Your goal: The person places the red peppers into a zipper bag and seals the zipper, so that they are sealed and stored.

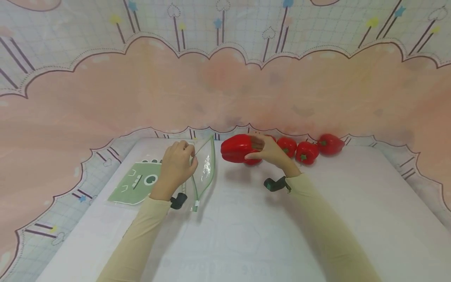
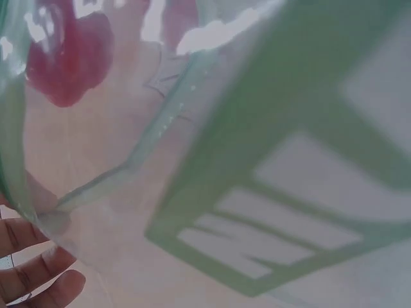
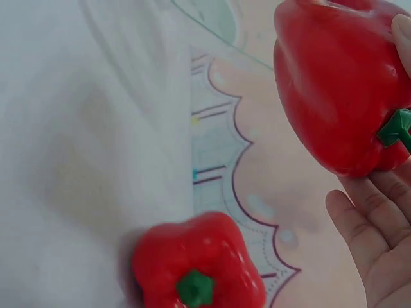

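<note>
My left hand pinches the upper edge of a clear zip bag with green trim and a green cartoon face. The bag's mouth gapes toward the right, and its white slider hangs at the lower corner. In the left wrist view the fingertips grip the green-trimmed rim. My right hand holds a red bell pepper above the table, just right of the bag's mouth. The right wrist view shows this pepper between thumb and fingers, its green stem toward the palm.
Several more red bell peppers lie along the table's back edge, right of centre; one is partly hidden behind the right hand. The white table meets a patterned curtain at the back. Dark wrist devices sit at both cuffs.
</note>
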Demonstrator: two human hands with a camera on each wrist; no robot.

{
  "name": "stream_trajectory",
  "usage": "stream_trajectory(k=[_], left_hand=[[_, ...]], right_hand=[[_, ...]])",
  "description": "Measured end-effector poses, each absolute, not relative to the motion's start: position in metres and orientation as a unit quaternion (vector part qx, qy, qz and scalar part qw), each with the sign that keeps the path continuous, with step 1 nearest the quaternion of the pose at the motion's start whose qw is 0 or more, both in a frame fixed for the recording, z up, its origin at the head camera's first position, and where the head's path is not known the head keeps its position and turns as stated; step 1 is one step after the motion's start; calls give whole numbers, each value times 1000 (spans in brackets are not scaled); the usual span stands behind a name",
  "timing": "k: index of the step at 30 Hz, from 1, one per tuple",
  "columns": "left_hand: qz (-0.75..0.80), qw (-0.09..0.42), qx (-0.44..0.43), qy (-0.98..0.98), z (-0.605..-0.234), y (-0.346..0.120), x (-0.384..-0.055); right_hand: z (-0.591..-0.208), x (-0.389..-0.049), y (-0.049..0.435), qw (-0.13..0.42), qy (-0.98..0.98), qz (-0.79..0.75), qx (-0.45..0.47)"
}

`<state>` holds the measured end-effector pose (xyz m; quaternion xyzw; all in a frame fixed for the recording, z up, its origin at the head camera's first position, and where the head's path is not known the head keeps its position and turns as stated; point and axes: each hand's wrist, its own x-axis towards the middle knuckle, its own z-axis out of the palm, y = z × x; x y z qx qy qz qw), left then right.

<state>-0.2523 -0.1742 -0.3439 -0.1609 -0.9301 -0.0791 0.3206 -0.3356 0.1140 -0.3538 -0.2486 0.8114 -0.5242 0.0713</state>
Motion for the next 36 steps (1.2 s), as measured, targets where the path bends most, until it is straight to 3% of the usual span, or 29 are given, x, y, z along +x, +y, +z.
stream_trajectory(k=[36], left_hand=[[-64,314,-136,-938,-338,-173,-252]], right_hand=[[-372,-330,52,115,786,-531,-296]])
